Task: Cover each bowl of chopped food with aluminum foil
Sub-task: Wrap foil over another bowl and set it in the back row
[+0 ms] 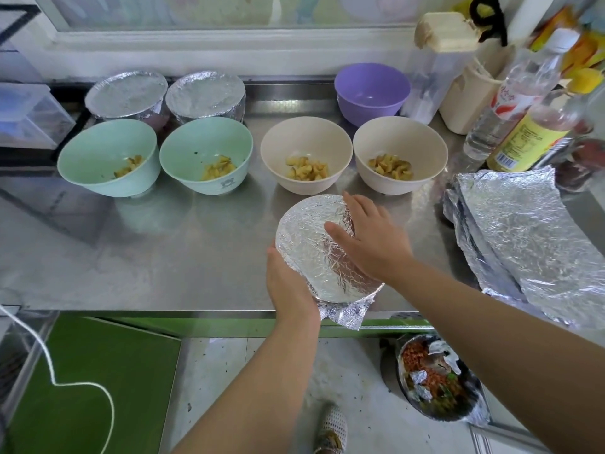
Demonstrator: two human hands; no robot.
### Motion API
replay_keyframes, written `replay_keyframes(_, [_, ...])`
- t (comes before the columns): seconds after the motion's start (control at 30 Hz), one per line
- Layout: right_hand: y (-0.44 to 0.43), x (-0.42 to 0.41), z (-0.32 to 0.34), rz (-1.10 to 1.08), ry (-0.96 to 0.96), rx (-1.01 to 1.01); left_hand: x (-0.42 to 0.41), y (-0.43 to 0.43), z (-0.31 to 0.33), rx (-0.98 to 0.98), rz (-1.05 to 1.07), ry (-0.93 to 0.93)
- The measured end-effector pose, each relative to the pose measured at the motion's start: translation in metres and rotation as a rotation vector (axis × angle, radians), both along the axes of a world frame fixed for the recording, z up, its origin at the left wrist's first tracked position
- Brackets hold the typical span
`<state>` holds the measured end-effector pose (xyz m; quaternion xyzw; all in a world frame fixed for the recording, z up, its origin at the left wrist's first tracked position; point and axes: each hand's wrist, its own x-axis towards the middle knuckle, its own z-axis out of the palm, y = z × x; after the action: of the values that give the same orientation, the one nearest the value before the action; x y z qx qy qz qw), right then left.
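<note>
While the left hand holds the foil-covered bowl from below at the front edge of the counter, the right hand lies flat, fingers straight, pressing the foil against the rim. The left fingers are hidden underneath. The bowl is tilted, its mouth facing up toward the camera.

At the near edge of a steel counter, the left hand grips a foil-covered bowl while the right hand lies flat on its foil, with four open bowls of chopped food in a row behind it and foil sheets to the right.
</note>
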<state>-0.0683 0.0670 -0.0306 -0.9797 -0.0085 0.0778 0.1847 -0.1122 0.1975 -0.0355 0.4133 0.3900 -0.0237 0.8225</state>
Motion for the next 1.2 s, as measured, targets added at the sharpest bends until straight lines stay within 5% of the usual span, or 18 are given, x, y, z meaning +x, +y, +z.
replay_keyframes(0.23, [-0.003, -0.003, 0.001, -0.095, 0.052, 0.052, 0.010, 0.018, 0.017, 0.012, -0.194, 0.000])
replay_keyframes(0.4, [-0.004, -0.013, 0.009, -0.145, 0.116, 0.030, 0.033, 0.037, 0.008, 0.205, -0.312, -0.031])
replay_keyframes(0.63, [0.009, 0.003, 0.024, 0.076, -0.024, -0.032, -0.010, 0.044, 0.003, 0.375, 0.029, 0.046])
replay_keyframes(0.8, [0.030, 0.021, 0.019, 0.318, 0.049, -0.165, -0.082, -0.012, 0.010, 0.143, -0.029, 0.177])
replay_keyframes(1.0, [0.034, 0.023, 0.015, 0.372, 0.078, -0.275, -0.062, -0.022, 0.004, -0.220, 0.016, 0.197])
replay_keyframes(1.2, [0.035, 0.023, 0.009, 0.361, 0.052, -0.285, -0.056, -0.017, -0.019, -0.038, -0.016, 0.132])
